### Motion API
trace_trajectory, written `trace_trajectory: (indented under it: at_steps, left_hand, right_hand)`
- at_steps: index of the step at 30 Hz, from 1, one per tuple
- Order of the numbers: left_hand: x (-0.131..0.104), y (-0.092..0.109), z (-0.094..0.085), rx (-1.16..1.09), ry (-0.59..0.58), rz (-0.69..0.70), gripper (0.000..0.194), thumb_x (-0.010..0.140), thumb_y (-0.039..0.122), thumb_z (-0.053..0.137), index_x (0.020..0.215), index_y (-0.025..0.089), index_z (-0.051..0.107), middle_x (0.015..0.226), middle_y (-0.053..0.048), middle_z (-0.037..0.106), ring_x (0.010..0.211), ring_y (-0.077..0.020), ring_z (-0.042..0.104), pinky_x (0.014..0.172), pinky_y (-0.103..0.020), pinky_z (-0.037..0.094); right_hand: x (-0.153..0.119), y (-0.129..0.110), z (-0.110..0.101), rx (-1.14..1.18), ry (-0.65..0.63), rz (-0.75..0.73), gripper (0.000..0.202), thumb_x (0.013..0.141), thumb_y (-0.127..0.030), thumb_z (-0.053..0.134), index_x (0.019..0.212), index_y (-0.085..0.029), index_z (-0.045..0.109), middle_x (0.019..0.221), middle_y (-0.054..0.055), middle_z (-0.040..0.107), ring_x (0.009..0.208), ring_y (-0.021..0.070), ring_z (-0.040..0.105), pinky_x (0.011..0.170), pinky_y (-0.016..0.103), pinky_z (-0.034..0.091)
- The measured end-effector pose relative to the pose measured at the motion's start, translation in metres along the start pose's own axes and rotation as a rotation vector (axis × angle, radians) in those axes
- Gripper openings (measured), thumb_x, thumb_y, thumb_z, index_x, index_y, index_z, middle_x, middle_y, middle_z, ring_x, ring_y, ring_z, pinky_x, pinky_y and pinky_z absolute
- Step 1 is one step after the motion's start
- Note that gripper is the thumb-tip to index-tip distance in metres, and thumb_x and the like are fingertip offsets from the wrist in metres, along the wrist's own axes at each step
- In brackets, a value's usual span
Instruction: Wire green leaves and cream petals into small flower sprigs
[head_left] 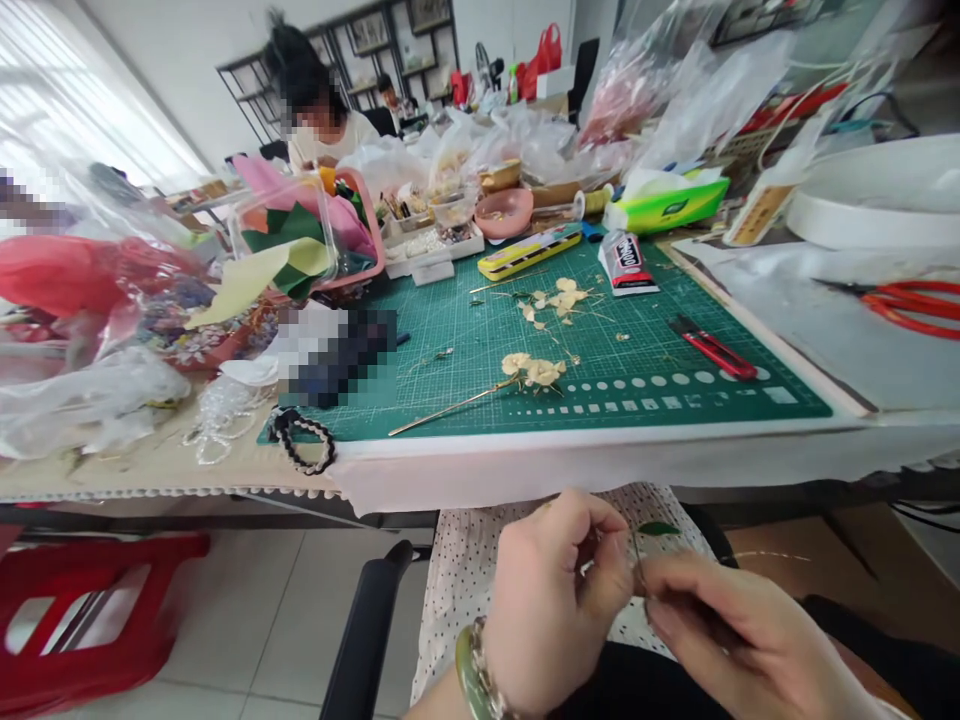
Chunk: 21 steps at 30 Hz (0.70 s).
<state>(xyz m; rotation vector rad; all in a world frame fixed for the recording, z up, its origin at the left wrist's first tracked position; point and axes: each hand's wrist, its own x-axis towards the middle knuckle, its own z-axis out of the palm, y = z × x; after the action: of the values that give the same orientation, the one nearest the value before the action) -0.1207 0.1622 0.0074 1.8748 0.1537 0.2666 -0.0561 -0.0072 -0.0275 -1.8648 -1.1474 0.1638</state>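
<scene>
Below the table's front edge, over a dotted cloth on the lap, my left hand (pixel 555 590) is closed, thumb and fingertips pinched on a thin wire (pixel 637 552). Close beside it, my right hand (pixel 739 620) is also closed, its fingertips pinching the lower part of that wire. A small green leaf (pixel 658 527) shows just above the right fingers; where it joins the wire is hard to see. On the green cutting mat (pixel 450 335) lies a gold hairpin-like stick (pixel 450 408) with cream flowers (pixel 534 369) at one end. More cream flowers on wires (pixel 562 298) lie behind it.
A red utility knife (pixel 712 346), a glue tube (pixel 628 264) and a yellow box (pixel 529 252) lie on the mat. Orange-handled scissors (pixel 911 300) are at right. Plastic bags and a pink basket (pixel 367 225) crowd the left. A red stool (pixel 97 610) stands below; another person sits opposite.
</scene>
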Motion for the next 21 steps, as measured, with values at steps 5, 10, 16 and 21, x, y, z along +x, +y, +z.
trace_trajectory:
  at_steps: [5,10,16,21]
  left_hand:
    - [0.002,-0.003,0.006,0.014,0.026,-0.015,0.010,0.089,0.013,0.053,0.083,0.021,0.054,0.069,0.004,0.057,0.058,-0.0102,0.048,0.056,-0.021,0.037]
    - [-0.003,0.006,0.010,0.026,-0.055,-0.017,0.014,0.086,0.009,0.053,0.080,0.021,0.051,0.065,0.006,0.049,0.058,-0.0099,0.042,0.056,-0.022,0.033]
    - [-0.004,0.010,0.007,-0.253,-0.134,-0.104,0.011,0.088,0.014,0.055,0.081,0.021,0.050,0.069,0.005,0.049,0.055,-0.0080,0.037,0.051,-0.019,0.032]
    - [0.000,0.000,0.004,-0.084,-0.025,-0.043,0.011,0.089,0.013,0.054,0.081,0.021,0.055,0.067,0.004,0.052,0.062,-0.0112,0.048,0.056,-0.021,0.037]
  right_hand:
    - [-0.005,-0.018,-0.017,-0.238,0.063,-0.186,0.019,0.109,-0.030,0.044,0.103,-0.025,0.061,0.074,-0.003,0.068,0.061,0.0133,0.067,0.056,0.022,0.052]
    - [0.041,-0.013,-0.050,-0.473,0.165,-0.379,0.021,0.108,-0.026,0.050,0.096,-0.024,0.068,0.070,-0.002,0.065,0.058,0.0130,0.061,0.058,0.027,0.045]
    - [0.041,0.013,-0.026,-0.111,0.061,-0.013,0.033,0.104,-0.045,0.057,0.081,-0.024,0.067,0.067,-0.002,0.065,0.056,0.0144,0.062,0.049,0.025,0.048]
    - [-0.007,-0.008,-0.002,-0.111,0.054,-0.025,0.016,0.103,-0.021,0.045,0.103,-0.026,0.060,0.077,-0.003,0.071,0.062,0.0135,0.070,0.055,0.021,0.056]
